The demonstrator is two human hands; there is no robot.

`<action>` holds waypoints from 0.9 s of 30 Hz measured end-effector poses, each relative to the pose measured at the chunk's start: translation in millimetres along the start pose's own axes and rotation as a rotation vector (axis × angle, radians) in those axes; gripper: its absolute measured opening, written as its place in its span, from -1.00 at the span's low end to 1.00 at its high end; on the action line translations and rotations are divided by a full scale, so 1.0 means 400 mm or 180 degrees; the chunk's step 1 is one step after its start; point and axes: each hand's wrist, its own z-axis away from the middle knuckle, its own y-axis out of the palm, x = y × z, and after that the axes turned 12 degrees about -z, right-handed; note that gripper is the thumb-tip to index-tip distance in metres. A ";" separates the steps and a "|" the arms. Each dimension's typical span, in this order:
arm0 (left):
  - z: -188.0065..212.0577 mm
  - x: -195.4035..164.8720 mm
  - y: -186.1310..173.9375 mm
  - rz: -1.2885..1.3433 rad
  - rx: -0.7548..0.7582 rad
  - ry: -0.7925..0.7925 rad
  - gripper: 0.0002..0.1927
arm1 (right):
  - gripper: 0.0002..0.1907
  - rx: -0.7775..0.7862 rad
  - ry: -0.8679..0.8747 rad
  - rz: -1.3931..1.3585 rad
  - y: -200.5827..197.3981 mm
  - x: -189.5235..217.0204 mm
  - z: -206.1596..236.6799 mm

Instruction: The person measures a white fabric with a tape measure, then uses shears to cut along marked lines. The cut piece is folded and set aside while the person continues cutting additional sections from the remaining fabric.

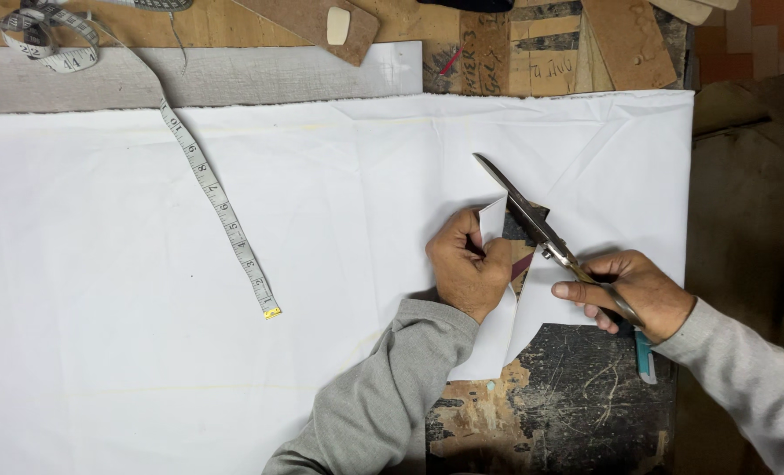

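Your right hand [640,295] is clenched around the handles of a pair of long steel tailor's scissors [533,222], fingers curled through and over the grips so that the handles themselves are mostly hidden. From that grip the blades run up and to the left, tip pointing away from you, lying in a cut that opens through the large white cotton cloth [234,264] spread over the worn, paint-scuffed wooden worktable [577,396]. Whether the blades are parted or closed you cannot tell from this angle.

Your left hand [468,268] sits just left of the blades, close to the scissors' pivot, and pinches a narrow white flap of the cut cloth [494,220], lifting it upright beside the blade. Below both hands the cut edges fall apart in a wedge, and the dark tabletop shows through between them. Both arms wear grey knit sleeves [383,396].

Well away to the left of your left hand, a grey flexible measuring tape [225,215] trails diagonally across the cloth, its yellow-tipped end lying on the fabric and its other end coiled beyond the cloth's far edge. Beyond the scissor tip, past the cloth's far edge, lie flat brown cardboard pattern pieces [621,40]. Just below your right wrist a small teal object [644,356] rests on the table; what it is cannot be made out.
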 end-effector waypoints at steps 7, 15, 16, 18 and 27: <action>-0.010 -0.028 -0.016 0.0451 0.0141 -0.0514 -0.77 | -0.64 -0.0009 -0.0313 -0.0412 0.055 0.011 -0.006; -0.036 -0.044 -0.054 0.0302 0.0471 -0.0760 -0.29 | -0.65 0.0022 -0.0519 -0.0982 0.130 0.031 -0.005; -0.041 -0.042 -0.060 0.0309 0.0545 -0.0785 -0.27 | -0.65 -0.0010 -0.0489 -0.1012 0.141 0.028 -0.002; -0.051 -0.035 -0.068 0.0442 0.0694 -0.0841 -0.25 | -0.66 0.0030 -0.0502 -0.1188 0.161 0.021 0.002; -0.071 -0.006 -0.083 0.0848 0.0901 -0.0880 -0.25 | -0.63 0.0028 -0.0529 -0.1183 0.176 0.004 -0.002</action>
